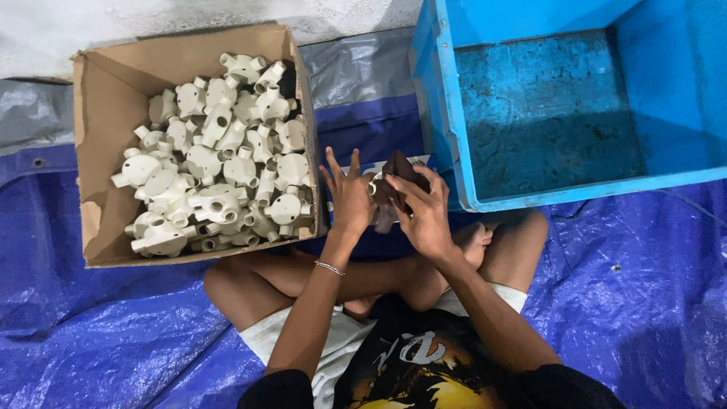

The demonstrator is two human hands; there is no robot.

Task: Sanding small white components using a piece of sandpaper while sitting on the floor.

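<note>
I sit cross-legged on a blue tarp. My left hand (348, 195) and my right hand (424, 212) meet in front of my knees around a white plastic conduit fitting (381, 216) and a dark brown round cover (399, 173). The left hand's fingers are spread, its palm against the fitting. My right hand grips the dark cover from the right and presses it onto the fitting. Most of the fitting is hidden between the hands.
A cardboard box (102, 151) on my left is full of several white conduit fittings (219, 159). An empty blue plastic crate (447, 151) stands at the upper right. The blue tarp (91, 333) covers the floor around my legs.
</note>
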